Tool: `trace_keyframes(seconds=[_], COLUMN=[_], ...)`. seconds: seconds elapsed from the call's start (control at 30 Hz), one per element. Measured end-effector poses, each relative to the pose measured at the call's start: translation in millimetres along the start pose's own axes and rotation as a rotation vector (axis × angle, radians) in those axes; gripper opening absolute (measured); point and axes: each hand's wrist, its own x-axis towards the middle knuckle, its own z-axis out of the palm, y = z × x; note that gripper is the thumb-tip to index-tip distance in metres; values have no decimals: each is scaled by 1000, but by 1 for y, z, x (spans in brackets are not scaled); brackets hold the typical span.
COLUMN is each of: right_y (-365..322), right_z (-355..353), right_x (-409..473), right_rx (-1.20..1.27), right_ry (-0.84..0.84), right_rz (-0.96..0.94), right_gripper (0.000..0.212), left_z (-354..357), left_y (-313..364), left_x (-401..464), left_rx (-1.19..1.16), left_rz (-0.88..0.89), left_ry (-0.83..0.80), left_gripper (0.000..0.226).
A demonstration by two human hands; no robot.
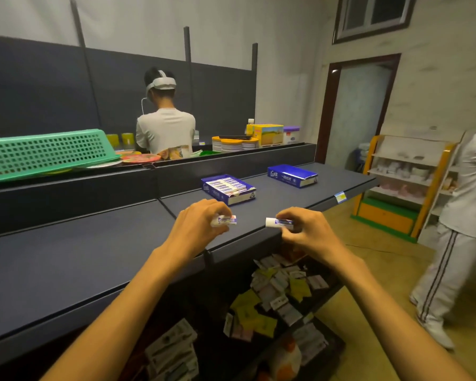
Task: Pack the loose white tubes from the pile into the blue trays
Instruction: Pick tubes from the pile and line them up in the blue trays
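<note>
Both hands hover over the table's (66, 259) front edge: left hand (197, 225) pinches one white tube (227, 220), right hand (302, 232) another white tube (279, 222). Bare tabletop separates them from the filled blue tray (228, 188); farther right sits a second blue tray (291, 176).

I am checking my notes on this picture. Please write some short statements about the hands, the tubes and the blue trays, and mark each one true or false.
1. Each hand holds a white tube. True: the left hand grips one tube and the right hand grips another tube.
2. The nearer blue tray is empty. False: it holds a row of tubes.
3. Both blue trays stand on the dark shelf. True: the farther blue tray is there too.
4. The green basket sits between the two trays. False: it lies far to the left, behind the shelf.
</note>
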Motion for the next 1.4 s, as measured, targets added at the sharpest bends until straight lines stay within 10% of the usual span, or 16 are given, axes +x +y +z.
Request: trace_keyframes(seconds=[1.4], right_y=[210], right_z=[108], right_x=[298], right_rx=[353], right_ry=[-400], right_rz=[-499], right_gripper=[28], left_z=[128], left_y=[-47], left_x=[210], left_rx=[229], left_rz=[-670], left_ry=[-18], left_gripper=[29])
